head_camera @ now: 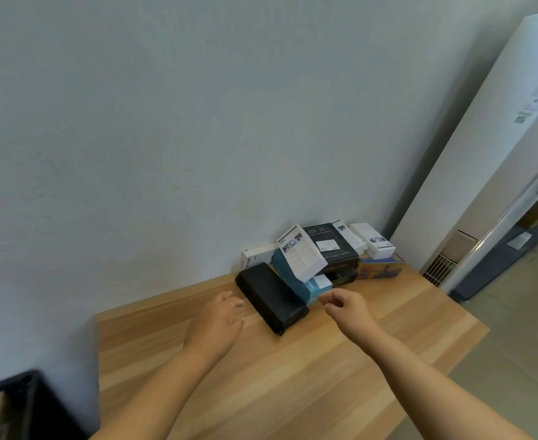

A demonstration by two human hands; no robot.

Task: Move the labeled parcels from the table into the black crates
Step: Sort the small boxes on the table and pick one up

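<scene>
The black parcel (272, 298) lies flat on the worktop (293, 376), foremost of the parcel pile (321, 255) against the wall. The left hand (217, 319) hovers just left of it, the right hand (345, 308) just right; both are empty with loosely curled fingers. Best take it by its long sides, lift level, then carry toward the crate (23, 404) far left of it

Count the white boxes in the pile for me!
4 I can see: white box far left by the wall, one leaning on top, two at right. More may hide underneath.
</scene>
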